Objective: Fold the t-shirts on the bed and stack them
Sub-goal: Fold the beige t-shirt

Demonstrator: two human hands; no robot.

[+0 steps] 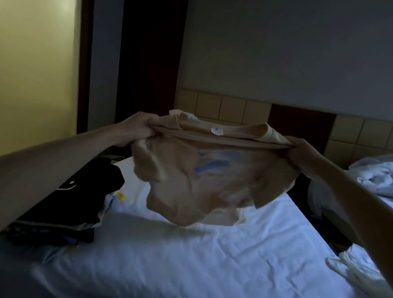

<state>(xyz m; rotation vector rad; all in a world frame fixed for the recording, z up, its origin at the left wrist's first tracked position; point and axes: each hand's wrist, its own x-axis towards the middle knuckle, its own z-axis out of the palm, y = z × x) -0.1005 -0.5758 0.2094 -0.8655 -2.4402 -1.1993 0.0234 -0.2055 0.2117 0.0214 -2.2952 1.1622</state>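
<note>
- A shirt of soft beige cloth is held in the air above the bed, clear of the sheet.
- The left hand is clenched round one end of the shirt's top edge, with bunched cloth gathered in the fist.
- The right hand is clenched round the other end in the same way.
- Between the hands the top edge is pulled into a taut, straight band. A ribbed neckline and a small white label are seen just behind it.
- Below the band the cloth hangs slack in rounded, rumpled folds, and its lower hem is blurred. A pale blue print shows faintly on the cloth.
- The bed is covered by a white sheet, smooth in the main but marked with fine creases. A soft shadow is cast on it under the shirt.
- A pile of dark clothes, layered flat, lies at the bed's left edge and is partly hidden by the left forearm. A small white mark is seen on the black top layer.
- A cream garment lies crumpled at the bed's right edge, under the right forearm.
- White bedding is heaped in puffy folds on a second bed to the right.
- A headboard of square tan panels runs along the wall behind.
</note>
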